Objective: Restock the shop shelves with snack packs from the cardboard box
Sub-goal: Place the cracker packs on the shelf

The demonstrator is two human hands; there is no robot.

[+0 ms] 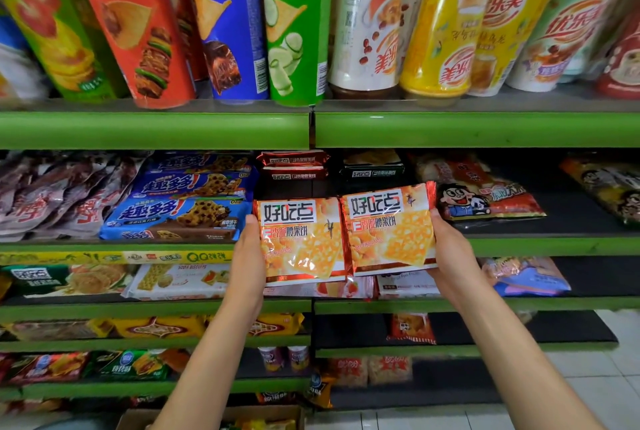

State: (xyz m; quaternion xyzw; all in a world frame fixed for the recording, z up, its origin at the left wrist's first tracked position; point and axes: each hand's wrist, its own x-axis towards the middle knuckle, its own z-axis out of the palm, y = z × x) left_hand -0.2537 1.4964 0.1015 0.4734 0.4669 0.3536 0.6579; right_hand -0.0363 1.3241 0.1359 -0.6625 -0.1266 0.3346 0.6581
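Note:
I hold two orange-and-red biscuit packs side by side in front of the second shelf. My left hand [250, 256] grips the left pack [301, 242] by its left edge. My right hand [450, 249] grips the right pack [389, 228] by its right edge. Behind them on the shelf lie a small stack of red packs of the same brand [292, 166] and a dark green pack [374, 169]. The cardboard box [214, 419] sits on the floor at the bottom, partly open, with yellow packs showing inside.
Tall crisp tubes [228, 20] and cup drinks [443, 24] fill the top green shelf [478, 128]. Blue cookie packs [180, 214] lie left of the held packs, cartoon-printed bags [485, 197] to the right. Lower shelves carry more snacks. White floor tiles [595, 388] show at bottom right.

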